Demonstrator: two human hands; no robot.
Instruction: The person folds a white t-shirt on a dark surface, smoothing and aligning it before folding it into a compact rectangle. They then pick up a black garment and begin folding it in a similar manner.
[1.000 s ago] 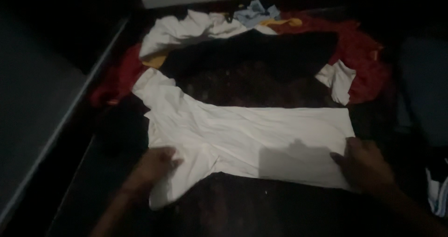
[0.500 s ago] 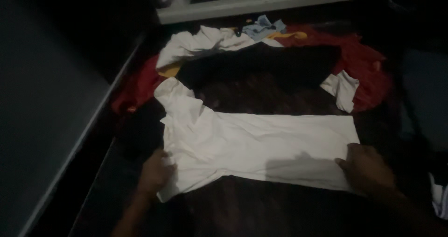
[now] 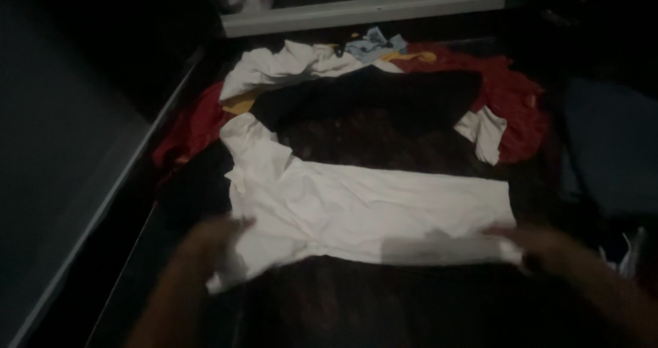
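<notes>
- left hand (image 3: 209, 242), blurred, lies on the near left edge of the white shirt (image 3: 363, 207), at 7 o'clock; grip cannot be told
- right hand (image 3: 548, 248), blurred, touches its near right corner, at 4 o'clock; grip unclear
- shirt spread flat at centre; black garment (image 3: 384, 98) behind; red cloth (image 3: 514, 94) at 1 o'clock

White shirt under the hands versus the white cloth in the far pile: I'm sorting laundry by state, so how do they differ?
The white shirt lies spread flat, folded into a long band; the white cloth is bunched and crumpled. The left hand and right hand touch the shirt's ends; nothing touches the cloth. Both are white fabric on the same dark surface.
</notes>
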